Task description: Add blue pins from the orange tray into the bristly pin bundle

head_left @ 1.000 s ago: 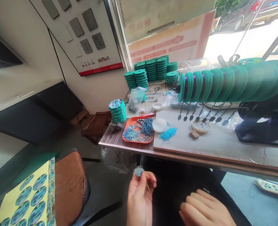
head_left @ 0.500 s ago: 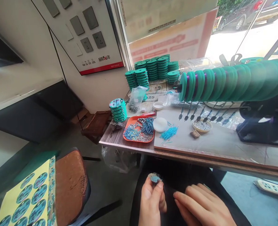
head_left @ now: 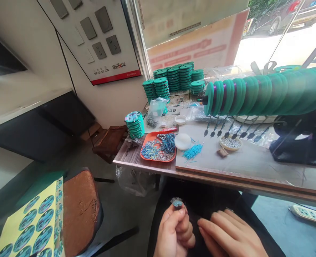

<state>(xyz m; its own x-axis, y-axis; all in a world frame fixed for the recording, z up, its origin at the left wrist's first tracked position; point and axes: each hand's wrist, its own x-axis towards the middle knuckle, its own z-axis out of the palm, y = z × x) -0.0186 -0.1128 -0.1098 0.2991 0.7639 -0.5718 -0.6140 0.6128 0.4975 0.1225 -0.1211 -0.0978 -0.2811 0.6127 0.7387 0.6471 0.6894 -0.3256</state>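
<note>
Blue and silver, that little bundle (head_left: pixel 177 202), pins or tiny tubes, too small to tell, sits pinched at the fingertips of the left hand (head_left: pixel 174 232), low over the dark lap and below the desk (head_left: pixel 249 160) edge. Of the two hands, the left is curled tight on it, wrist cut off by the frame. Right hand (head_left: pixel 230 235) lies just beside, fingers loose and spread, gripping nothing, its underside hidden. Up on the desk, an orange tray (head_left: pixel 158 148) carries more blue pieces.
</note>
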